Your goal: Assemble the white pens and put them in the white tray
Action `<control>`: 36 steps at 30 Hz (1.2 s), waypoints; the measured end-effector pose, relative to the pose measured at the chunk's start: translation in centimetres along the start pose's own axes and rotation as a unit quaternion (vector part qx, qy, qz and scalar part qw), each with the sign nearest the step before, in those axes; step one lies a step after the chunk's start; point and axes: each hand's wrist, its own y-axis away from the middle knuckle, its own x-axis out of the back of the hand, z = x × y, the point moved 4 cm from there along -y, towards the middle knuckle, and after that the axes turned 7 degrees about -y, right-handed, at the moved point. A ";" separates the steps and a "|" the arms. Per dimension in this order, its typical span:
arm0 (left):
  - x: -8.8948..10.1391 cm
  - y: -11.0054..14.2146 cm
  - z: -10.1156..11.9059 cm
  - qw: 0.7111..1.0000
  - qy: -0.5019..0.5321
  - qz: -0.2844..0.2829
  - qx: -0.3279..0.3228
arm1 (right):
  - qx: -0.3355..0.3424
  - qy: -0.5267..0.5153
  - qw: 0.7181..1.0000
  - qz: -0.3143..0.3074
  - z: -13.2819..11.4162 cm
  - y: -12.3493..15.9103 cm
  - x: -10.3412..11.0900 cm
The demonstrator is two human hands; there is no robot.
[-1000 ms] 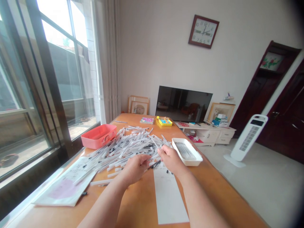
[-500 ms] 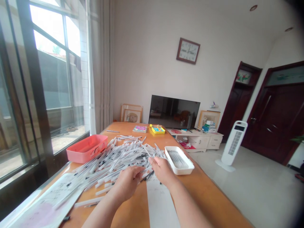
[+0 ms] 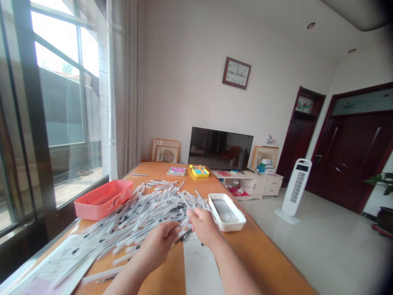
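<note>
A large heap of white-barrelled pens (image 3: 147, 209), several with black tips or caps, spreads over the wooden table. My left hand (image 3: 162, 242) is closed at the near edge of the heap, thumb against the fingers; what it pinches, if anything, is too small to tell. Close beside it, my right hand (image 3: 203, 226) pinches a white pen (image 3: 183, 199) that points away over the heap. To the right of that hand stands a white plastic tray (image 3: 235, 225) with a row of slim pens lying in it. A strip of paper (image 3: 202, 266) lies under my right wrist.
A pink plastic basket (image 3: 89, 209) stands left of the heap, by the window. A written sheet (image 3: 67, 262) lies at the near left, partly under pens. Farther back are a booklet (image 3: 176, 171), a yellow box (image 3: 199, 172) and a lone pen (image 3: 140, 175).
The view has shifted slightly right and up, so the things appear lower and more to the left. Both hands stay close together over the near edge of the heap.
</note>
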 end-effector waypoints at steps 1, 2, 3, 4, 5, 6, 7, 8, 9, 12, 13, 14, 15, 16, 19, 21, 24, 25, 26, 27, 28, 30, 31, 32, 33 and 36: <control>-0.2 0.0 -0.2 1.000 0.010 -0.018 0.017 | 0.009 0.004 1.000 0.001 -0.1 0.0 0.0; -0.4 0.0 -0.4 0.999 0.020 -0.035 0.031 | 0.019 0.009 1.000 0.003 -0.2 0.1 0.0; -0.6 0.0 -0.5 0.998 0.029 -0.048 0.039 | 0.029 0.016 0.999 0.008 -0.2 0.1 0.1; -0.7 0.0 -0.5 0.997 0.035 -0.053 0.042 | 0.035 0.023 0.999 0.013 -0.2 0.1 0.1; -0.6 0.0 -0.4 0.997 0.037 -0.048 0.041 | 0.038 0.029 0.999 0.017 -0.1 0.1 0.1; -0.5 0.0 -0.2 0.998 0.034 -0.034 0.037 | 0.036 0.033 0.999 0.021 0.1 0.1 0.0; -0.3 0.0 0.0 0.999 0.024 -0.013 0.031 | 0.030 0.034 0.999 0.024 0.3 0.0 -0.1; 0.0 0.0 0.3 1.000 0.010 0.013 0.026 | 0.023 0.032 0.999 0.027 0.5 -0.1 -0.2; 0.2 0.1 0.5 0.999 -0.006 0.034 0.021 | 0.017 0.027 0.999 0.027 0.8 -0.1 -0.3; 0.6 0.2 0.9 0.998 -0.032 0.053 0.032 | 0.015 0.012 1.000 0.019 1.2 -0.2 -0.5; 0.5 0.3 0.8 0.998 -0.030 0.043 0.042 | 0.018 0.011 1.000 0.016 1.2 -0.2 -0.5; 0.4 0.3 0.6 0.998 -0.021 0.030 0.052 | 0.022 0.013 1.000 0.017 1.2 -0.2 -0.4; 0.2 0.3 0.4 0.998 -0.008 0.013 0.060 | 0.027 0.017 0.999 0.020 1.1 -0.1 -0.3; 0.0 0.3 0.2 0.998 0.007 -0.005 0.066 | 0.031 0.020 0.999 0.023 1.0 -0.1 -0.2; -0.8 0.3 -0.5 0.993 0.065 -0.053 0.084 | 0.042 0.018 0.999 0.026 0.7 0.0 -0.1; -1.1 0.3 -0.5 0.989 0.099 -0.067 0.086 | 0.035 0.004 0.999 0.022 0.7 0.0 -0.1; -0.6 0.4 0.1 0.992 0.096 -0.034 0.071 | 0.005 -0.035 0.999 0.015 0.9 -0.2 -0.4; -0.3 0.4 0.3 0.995 0.078 -0.010 0.067 | -0.006 -0.047 0.999 0.013 1.0 -0.2 -0.5; 0.1 0.4 0.6 0.996 0.059 0.013 0.065 | -0.016 -0.056 0.998 0.012 1.0 -0.2 -0.6; 0.4 0.4 0.8 0.997 0.042 0.031 0.063 | -0.021 -0.062 0.998 0.013 1.1 -0.2 -0.6; 0.6 0.5 1.0 0.997 0.033 0.043 0.063 | -0.023 -0.063 0.998 0.016 1.1 -0.3 -0.6; 0.6 0.6 1.2 0.996 0.040 0.042 0.066 | -0.013 -0.061 0.998 0.026 1.0 -0.3 -0.3; 0.5 0.6 1.2 0.995 0.056 0.029 0.071 | -0.005 -0.058 0.998 0.030 0.9 -0.3 -0.2; 0.3 0.6 1.2 0.994 0.077 0.010 0.079 | 0.002 -0.056 0.998 0.031 0.7 -0.2 -0.1; 0.0 0.7 1.2 0.991 0.100 -0.011 0.087 | 0.006 -0.053 0.998 0.030 0.6 -0.2 0.0; -0.6 0.8 1.3 0.981 0.151 -0.065 0.101 | 0.011 -0.048 0.999 0.021 0.4 -0.1 0.1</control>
